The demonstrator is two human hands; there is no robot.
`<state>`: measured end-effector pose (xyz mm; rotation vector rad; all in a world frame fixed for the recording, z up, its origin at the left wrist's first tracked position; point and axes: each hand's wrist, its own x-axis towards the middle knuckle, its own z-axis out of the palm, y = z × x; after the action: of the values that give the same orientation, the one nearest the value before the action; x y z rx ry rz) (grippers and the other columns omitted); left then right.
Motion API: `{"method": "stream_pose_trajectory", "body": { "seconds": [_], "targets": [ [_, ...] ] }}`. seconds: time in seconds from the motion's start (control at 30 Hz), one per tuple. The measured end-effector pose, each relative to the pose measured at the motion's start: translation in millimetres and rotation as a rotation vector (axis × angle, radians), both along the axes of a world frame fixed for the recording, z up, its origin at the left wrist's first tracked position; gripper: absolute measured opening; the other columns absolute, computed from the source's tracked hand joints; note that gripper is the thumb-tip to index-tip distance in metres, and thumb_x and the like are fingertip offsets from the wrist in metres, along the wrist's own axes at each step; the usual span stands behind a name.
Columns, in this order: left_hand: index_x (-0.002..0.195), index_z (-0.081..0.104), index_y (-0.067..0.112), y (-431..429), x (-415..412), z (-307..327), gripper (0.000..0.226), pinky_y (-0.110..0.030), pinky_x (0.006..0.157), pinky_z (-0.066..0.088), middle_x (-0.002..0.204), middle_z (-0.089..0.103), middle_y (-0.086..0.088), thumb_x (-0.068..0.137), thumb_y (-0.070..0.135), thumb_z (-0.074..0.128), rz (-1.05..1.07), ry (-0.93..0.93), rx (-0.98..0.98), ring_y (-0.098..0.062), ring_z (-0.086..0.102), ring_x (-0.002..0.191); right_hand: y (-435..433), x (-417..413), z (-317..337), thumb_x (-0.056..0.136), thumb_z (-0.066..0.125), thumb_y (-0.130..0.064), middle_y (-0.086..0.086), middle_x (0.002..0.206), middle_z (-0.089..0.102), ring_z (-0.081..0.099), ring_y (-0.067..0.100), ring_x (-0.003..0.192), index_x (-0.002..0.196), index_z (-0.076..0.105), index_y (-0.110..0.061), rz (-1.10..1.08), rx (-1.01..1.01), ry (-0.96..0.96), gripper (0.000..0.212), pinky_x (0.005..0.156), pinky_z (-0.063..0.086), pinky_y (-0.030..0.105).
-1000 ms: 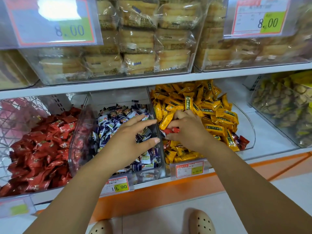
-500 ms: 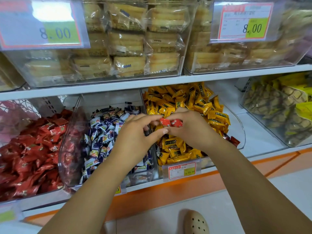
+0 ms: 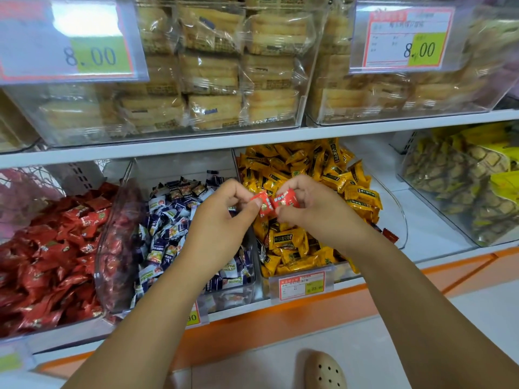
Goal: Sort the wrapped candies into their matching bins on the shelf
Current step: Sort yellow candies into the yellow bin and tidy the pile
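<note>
- Left hand [image 3: 222, 220] and right hand [image 3: 311, 211]: fingers curled, both pinching red candies [image 3: 285, 200], held above the divide between the blue bin [image 3: 168, 169] and the yellow bin [image 3: 398, 220].
- Recommended: pass both candies to the left hand, grip firmly, and carry them to the red pile [image 3: 50, 248].
- Change: a second ago the left hand was open and the candy sat low in the yellow bin.

You stand in a shop's sweets aisle: a white shelf [image 3: 168, 148] carries clear plastic bins [image 3: 398, 220] heaped with loose red candies [image 3: 50, 248], blue-and-white candies [image 3: 165, 237] and yellow candies [image 3: 297, 169], with a printed price tag [image 3: 302, 284] on the front. Above, a larger tag [image 3: 407, 40] reading 8.00 fronts wrapped cakes [image 3: 213, 68]. An orange base strip [image 3: 280, 324] meets the pale floor [image 3: 393, 346].
</note>
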<state>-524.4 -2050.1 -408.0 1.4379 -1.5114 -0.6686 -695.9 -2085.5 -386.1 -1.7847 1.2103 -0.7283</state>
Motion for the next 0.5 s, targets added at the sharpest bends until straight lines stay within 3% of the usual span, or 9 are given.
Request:
{"method": "stream_pose_trajectory", "body": {
  "seconds": [0.1,0.2,0.37,0.5],
  "targets": [
    [0.079,0.053,0.021,1,3,3,0.016,-0.035,0.061,0.042,0.069,0.062,0.004,0.092,0.029,0.058,0.013,0.051,0.002,-0.010,0.056,0.062,0,-2,3,0.091,0.062,-0.014,-0.001,0.087,0.071,0.066,0.003,0.074,0.102,0.064,-0.021,0.037,-0.003,-0.070,0.014,0.067,0.051,0.015],
    [0.081,0.053,0.020,1,5,6,0.014,-0.038,0.065,0.047,0.075,0.068,0.000,0.092,0.027,0.058,0.005,0.106,0.020,-0.021,0.066,0.070,-1,-6,2,0.091,0.062,-0.014,0.001,0.087,0.072,0.067,0.012,0.079,0.103,0.070,-0.027,0.025,-0.007,-0.145,0.019,0.077,0.055,0.021],
    [0.090,0.055,0.015,0,6,6,0.008,-0.046,0.071,0.058,0.086,0.072,0.001,0.093,0.022,0.058,-0.081,0.230,0.069,-0.016,0.069,0.072,-1,0,3,0.083,0.067,0.002,0.014,0.088,0.070,0.069,0.018,0.072,0.102,0.057,-0.004,-0.001,0.048,-0.373,0.022,0.067,0.057,0.024],
    [0.098,0.056,0.016,1,4,6,0.012,-0.039,0.067,0.057,0.086,0.073,0.000,0.090,0.020,0.063,-0.130,0.281,0.094,-0.020,0.070,0.073,1,7,-1,0.083,0.066,0.002,0.020,0.090,0.071,0.071,0.022,0.075,0.098,0.061,0.003,0.010,0.066,-0.407,0.016,0.067,0.057,0.025]
  ]
}}
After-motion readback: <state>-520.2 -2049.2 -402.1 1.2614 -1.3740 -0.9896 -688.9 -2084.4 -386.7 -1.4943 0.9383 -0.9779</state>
